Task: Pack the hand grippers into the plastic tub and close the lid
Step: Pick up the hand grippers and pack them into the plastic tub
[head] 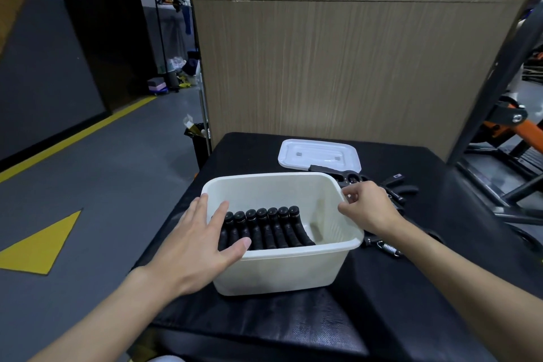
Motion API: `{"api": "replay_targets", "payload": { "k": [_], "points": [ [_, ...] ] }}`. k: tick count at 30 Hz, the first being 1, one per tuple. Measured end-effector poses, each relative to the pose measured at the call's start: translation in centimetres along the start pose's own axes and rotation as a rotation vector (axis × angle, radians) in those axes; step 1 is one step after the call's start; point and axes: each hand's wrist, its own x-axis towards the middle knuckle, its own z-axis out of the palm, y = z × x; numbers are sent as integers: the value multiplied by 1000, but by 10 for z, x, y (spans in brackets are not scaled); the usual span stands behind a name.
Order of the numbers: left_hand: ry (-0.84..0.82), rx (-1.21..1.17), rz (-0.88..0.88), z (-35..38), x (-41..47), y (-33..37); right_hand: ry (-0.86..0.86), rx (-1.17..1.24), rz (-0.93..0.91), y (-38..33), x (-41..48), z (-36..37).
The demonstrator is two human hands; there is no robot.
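Hand grippers (264, 229), black with rounded handle caps, are seen packed as a tight side-by-side row inside the plastic tub (282, 267); seven caps can be counted along the row. Their handles are laid with the long axis running from the near wall toward the far wall, capped ends raised and pointing away from the camera, and a slight curve is noted toward the near ends. The lower parts of the handles are cut off by the tub's near rim, and the leftmost ones are partly covered by the left hand (197, 244). The tub is off-white, rectangular with rounded corners, open at the top, and is set on the black tabletop (382, 288). The left hand is held flat over the tub's left rim with fingers (219, 213) spread and open, nothing being gripped. The right hand (370, 206) is placed at the right rim, its fingers curled and pinched onto the rim edge. The white lid (318, 154) is lying flat on the tabletop behind the tub, apart from it. More grippers (395, 188) are left loose on the tabletop to the right of the tub, largely hidden behind the right hand and forearm; their number cannot be made out. A metal spring (389, 248) is visible beside the tub's right near corner.
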Motion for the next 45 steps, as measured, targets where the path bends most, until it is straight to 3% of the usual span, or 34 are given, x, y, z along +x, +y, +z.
{"api": "replay_targets", "payload": {
  "k": [2, 4, 6, 10, 14, 17, 22, 30, 36, 45],
  "points": [
    [1, 11, -1, 0, 0, -1, 51, 54, 5, 2, 0, -3],
    [4, 24, -2, 0, 0, 0, 217, 129, 70, 15, 5, -7],
    [4, 33, -3, 0, 0, 0, 273, 53, 190, 38, 18, -11],
    [6, 54, 6, 0, 0, 0, -4, -263, 439, 84, 41, -3],
    [22, 67, 7, 1, 0, 0, 27, -177, 451, 94, 51, 9],
    [23, 65, 14, 1, 1, 0, 153, 39, 606, 93, 56, 12],
    [24, 69, 15, 2, 2, -1, 142, 873, 816, 86, 65, 9],
    [9, 61, 18, 0, -1, 0, 341, 1287, 549, 35, 34, -39],
    [17, 63, 13, -3, -3, 3, -116, 1355, 381, -5, 5, -59],
    [24, 64, 10, -2, -2, 3, -355, 1038, 318, -44, 0, -44]
  ]
}}
